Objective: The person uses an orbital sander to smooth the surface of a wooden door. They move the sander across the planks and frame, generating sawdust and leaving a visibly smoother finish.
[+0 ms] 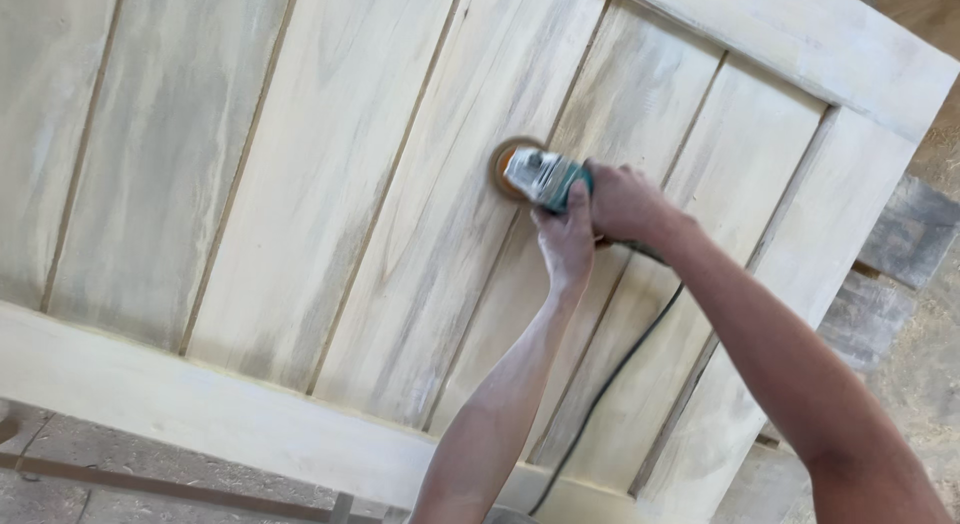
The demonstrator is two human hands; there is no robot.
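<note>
Both arms stretched forward over pale planked wooden door panel. Left hand wrapped around teal angle grinder, thumb up along body. Right hand clenched on rear handle. Sanding disc flat against boards mid-panel; black cord trailing back between forearms.

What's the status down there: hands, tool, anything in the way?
Both hands, left and right, gripping the teal sander. Disc flat on the pale plank door. Black cord trails back across the planks, behind the tool.

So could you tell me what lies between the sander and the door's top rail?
Bare wood planks in the head view; nothing sits between sander and rail.
</note>
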